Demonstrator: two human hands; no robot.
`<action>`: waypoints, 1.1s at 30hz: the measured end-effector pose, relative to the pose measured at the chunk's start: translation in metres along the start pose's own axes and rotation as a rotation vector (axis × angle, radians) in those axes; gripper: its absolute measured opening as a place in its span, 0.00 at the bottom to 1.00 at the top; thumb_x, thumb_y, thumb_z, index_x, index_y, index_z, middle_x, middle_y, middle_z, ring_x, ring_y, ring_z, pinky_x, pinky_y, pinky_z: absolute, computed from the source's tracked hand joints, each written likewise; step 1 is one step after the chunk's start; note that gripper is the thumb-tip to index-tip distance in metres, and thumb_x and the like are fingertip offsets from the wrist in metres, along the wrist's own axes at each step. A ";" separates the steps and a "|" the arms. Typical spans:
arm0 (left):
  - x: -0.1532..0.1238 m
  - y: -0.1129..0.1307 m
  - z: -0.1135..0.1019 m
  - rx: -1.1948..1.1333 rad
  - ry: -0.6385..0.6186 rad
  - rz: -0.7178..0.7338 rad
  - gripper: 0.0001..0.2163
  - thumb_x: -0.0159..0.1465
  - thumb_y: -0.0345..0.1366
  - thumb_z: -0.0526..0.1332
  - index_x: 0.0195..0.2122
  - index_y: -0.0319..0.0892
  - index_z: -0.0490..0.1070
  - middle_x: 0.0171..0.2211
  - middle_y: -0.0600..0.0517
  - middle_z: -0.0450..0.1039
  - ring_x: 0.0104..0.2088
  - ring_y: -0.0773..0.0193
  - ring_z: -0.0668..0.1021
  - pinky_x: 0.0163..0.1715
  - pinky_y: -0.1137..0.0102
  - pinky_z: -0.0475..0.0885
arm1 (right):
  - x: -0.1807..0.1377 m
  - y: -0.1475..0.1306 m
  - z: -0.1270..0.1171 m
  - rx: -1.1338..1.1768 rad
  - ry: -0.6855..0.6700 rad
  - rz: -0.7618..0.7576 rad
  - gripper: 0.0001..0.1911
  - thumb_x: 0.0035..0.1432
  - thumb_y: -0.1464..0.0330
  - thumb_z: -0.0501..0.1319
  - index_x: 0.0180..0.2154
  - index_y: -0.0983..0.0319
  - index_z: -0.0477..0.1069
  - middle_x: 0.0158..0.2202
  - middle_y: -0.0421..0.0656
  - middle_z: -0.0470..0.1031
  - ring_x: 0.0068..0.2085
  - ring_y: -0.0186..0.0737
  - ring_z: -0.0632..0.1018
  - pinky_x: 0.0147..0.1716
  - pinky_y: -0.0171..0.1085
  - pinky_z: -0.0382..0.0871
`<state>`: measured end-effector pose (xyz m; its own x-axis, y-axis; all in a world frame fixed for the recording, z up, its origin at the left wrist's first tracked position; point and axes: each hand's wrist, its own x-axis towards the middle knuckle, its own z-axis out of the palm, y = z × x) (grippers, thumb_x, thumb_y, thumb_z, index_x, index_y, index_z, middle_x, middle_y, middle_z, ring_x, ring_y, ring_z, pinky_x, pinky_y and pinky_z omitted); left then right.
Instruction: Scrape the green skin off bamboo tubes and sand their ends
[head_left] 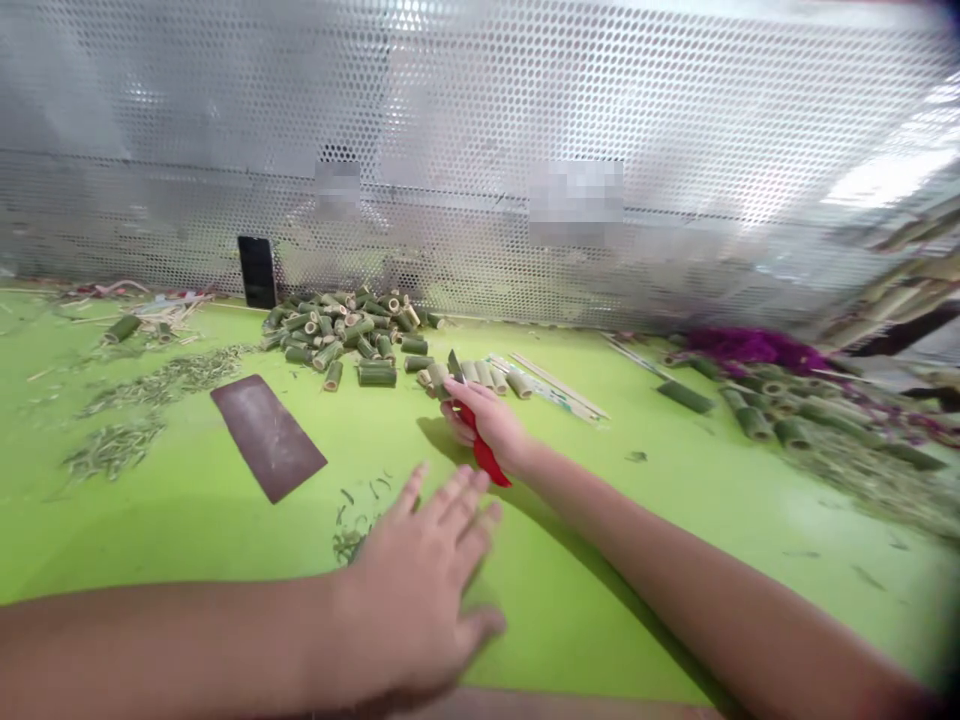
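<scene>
Reaches over a green table point(187, 530) with both bare arms outstretched. Extends the right arm diagonally from the near right corner toward the middle, ending in a nearly straight wrist. Grips a knife point(486, 455) by its red handle in the right hand point(491, 420), with fingers folded narrowly around it and thumb toward the blade. Points the blade at the far edge, tipped slightly left, near a short row of pale bamboo pieces point(519, 383). Too small to tell: any touch between the fingertips and the nearest pieces.

Stretches the left arm in from the left, nearly parallel to the near edge. Holds the left hand point(416, 570) palm down near the middle of that edge, with fingers spread wide and aimed toward the far edge, thumb out to the right. Too blurred to tell any contact with the table.

Has green shavings point(349, 540) just beside the left hand and a brown sheet point(268, 438) beyond, toward the left edge. Faces a heap of green bamboo point(360, 328) by the far edge, near a phone point(257, 272) propped upright at a perforated wall point(480, 100). Shows purple netting point(757, 350) toward the far right corner.
</scene>
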<state>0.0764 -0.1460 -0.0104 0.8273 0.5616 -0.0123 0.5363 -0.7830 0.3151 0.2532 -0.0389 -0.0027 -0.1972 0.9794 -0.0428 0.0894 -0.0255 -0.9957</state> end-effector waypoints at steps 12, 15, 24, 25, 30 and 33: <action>-0.105 -0.068 -0.001 0.054 0.043 -0.348 0.29 0.77 0.52 0.46 0.76 0.52 0.42 0.75 0.51 0.43 0.73 0.48 0.56 0.71 0.48 0.58 | 0.002 0.003 -0.003 -0.062 -0.026 0.035 0.25 0.59 0.45 0.64 0.30 0.57 0.59 0.18 0.32 0.59 0.18 0.31 0.59 0.19 0.35 0.51; -0.149 -0.095 -0.005 0.139 0.052 -0.444 0.29 0.76 0.53 0.48 0.75 0.56 0.44 0.74 0.54 0.47 0.73 0.46 0.58 0.69 0.46 0.61 | 0.000 0.002 -0.003 -0.087 -0.041 0.039 0.24 0.62 0.46 0.62 0.30 0.57 0.59 0.18 0.33 0.60 0.19 0.32 0.60 0.20 0.35 0.53; -0.152 -0.105 -0.039 0.134 0.167 -0.501 0.27 0.77 0.54 0.39 0.73 0.52 0.55 0.74 0.55 0.48 0.74 0.45 0.54 0.70 0.37 0.46 | 0.002 0.003 -0.004 -0.137 -0.032 0.044 0.27 0.60 0.43 0.62 0.29 0.57 0.59 0.19 0.33 0.60 0.19 0.32 0.61 0.20 0.35 0.54; -0.140 -0.091 -0.040 0.118 0.166 -0.500 0.27 0.77 0.53 0.39 0.73 0.53 0.56 0.74 0.55 0.47 0.74 0.44 0.54 0.70 0.36 0.46 | 0.002 0.003 -0.004 -0.141 -0.032 0.044 0.27 0.60 0.43 0.62 0.29 0.57 0.59 0.19 0.33 0.60 0.19 0.32 0.61 0.21 0.35 0.54; -0.069 -0.005 -0.029 -0.066 0.026 -0.250 0.28 0.77 0.53 0.42 0.74 0.46 0.54 0.74 0.51 0.43 0.74 0.45 0.51 0.72 0.40 0.50 | 0.004 0.004 -0.004 -0.156 -0.018 0.033 0.27 0.59 0.41 0.62 0.29 0.57 0.60 0.18 0.34 0.59 0.19 0.33 0.60 0.21 0.36 0.53; -0.034 0.024 -0.011 -0.163 -0.043 -0.044 0.31 0.77 0.52 0.45 0.75 0.39 0.48 0.74 0.47 0.40 0.75 0.53 0.47 0.74 0.45 0.46 | 0.003 0.004 -0.005 -0.170 -0.018 0.032 0.27 0.60 0.42 0.61 0.28 0.57 0.60 0.18 0.34 0.59 0.19 0.33 0.60 0.22 0.37 0.53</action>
<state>0.0590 -0.1814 0.0077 0.8120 0.5795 -0.0689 0.5406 -0.7025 0.4629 0.2574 -0.0347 -0.0064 -0.2090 0.9749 -0.0768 0.2597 -0.0203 -0.9655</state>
